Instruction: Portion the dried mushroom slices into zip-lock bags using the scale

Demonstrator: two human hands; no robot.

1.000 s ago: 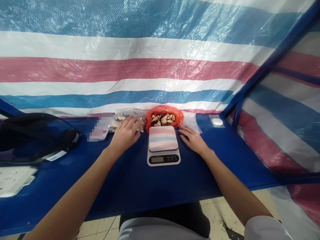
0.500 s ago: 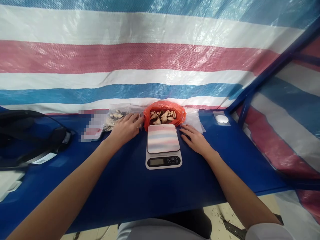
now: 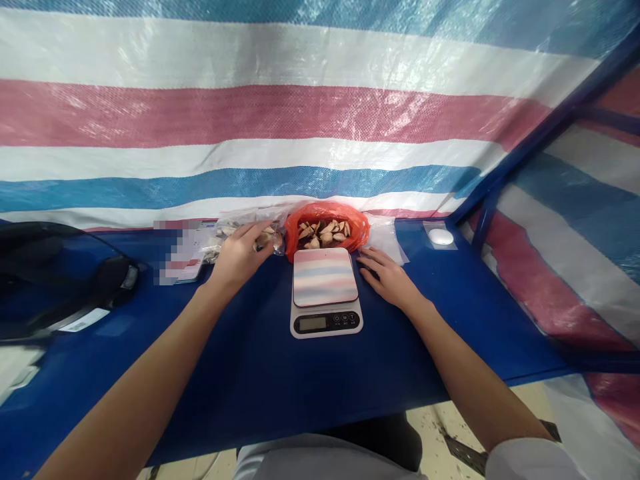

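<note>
My left hand (image 3: 242, 255) is over a clear plastic bag (image 3: 220, 230) of pale dried slices, left of the scale. Its thumb and fingers are apart, with nothing visibly gripped; whether the fingertips touch the bag I cannot tell. My right hand (image 3: 387, 275) lies open on the table, fingers stretched toward the right side of a white kitchen scale (image 3: 326, 279). Nothing rests on the scale's shiny plate, and its display shows no readable figures. Behind the scale stands an open red plastic bag (image 3: 357, 223) holding dried brownish slices (image 3: 326, 237).
Flat clear bags (image 3: 395, 241) lie behind my right hand. Farther right is a small white case (image 3: 441, 237). A partly blurred phone-like item (image 3: 187, 263) and a black strapped device (image 3: 120, 280) are on the left. A striped tarpaulin (image 3: 280, 113) hangs behind the blue table (image 3: 280, 387).
My left hand has shifted slightly left and turned, its thumb and fingers now farther apart and more of the bag showing. My right hand stays by the scale.
</note>
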